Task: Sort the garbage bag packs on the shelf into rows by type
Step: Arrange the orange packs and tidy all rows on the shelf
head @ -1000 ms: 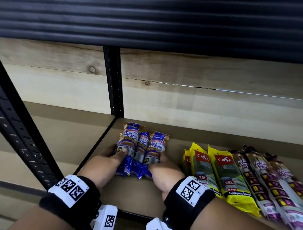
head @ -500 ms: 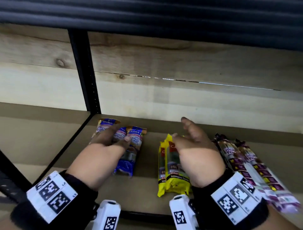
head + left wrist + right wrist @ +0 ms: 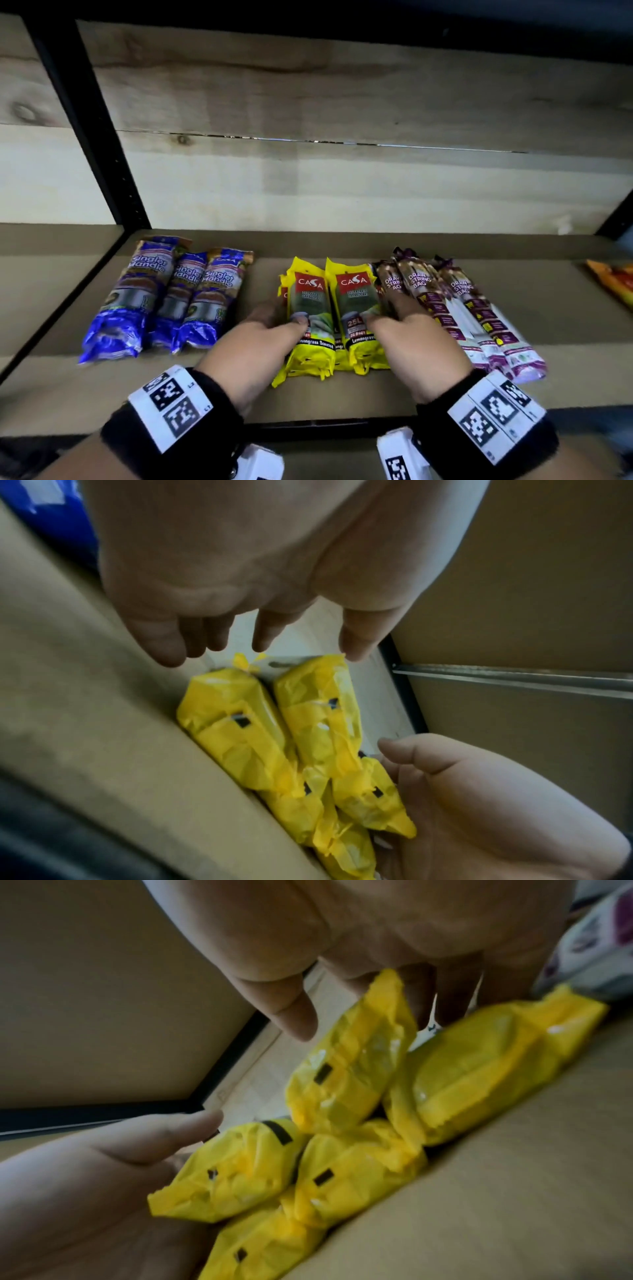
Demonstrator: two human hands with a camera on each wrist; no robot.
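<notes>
Our left hand (image 3: 253,346) and our right hand (image 3: 416,346) sit low in the middle of the head view, one on each side of the yellow packs (image 3: 329,318). The left thumb lies on top of the pile and the fingers reach round its left edge, so this hand holds the pile. The right hand cups the right edge with bent fingers, and the wrist views show the fingers on both sides pressing in on the yellow wrap. We think we hold the pile like this to squeeze the packs together and make them line up as one neat row. The yellow packs are long and soft, in shiny, crinkly plastic with a red label near the top, and some lie on top of others. To the left of the frame, with a gap between, lie the blue packs (image 3: 164,301), three puffy tubes side by side with wrinkled ends. Touching the yellow pile on the right are the purple packs (image 3: 455,308), thin and long, fanned out a little. All of them rest on the flat brown shelf (image 3: 342,397), which looks smooth like board. Far right, an orange pack (image 3: 613,284) peeks in.
</notes>
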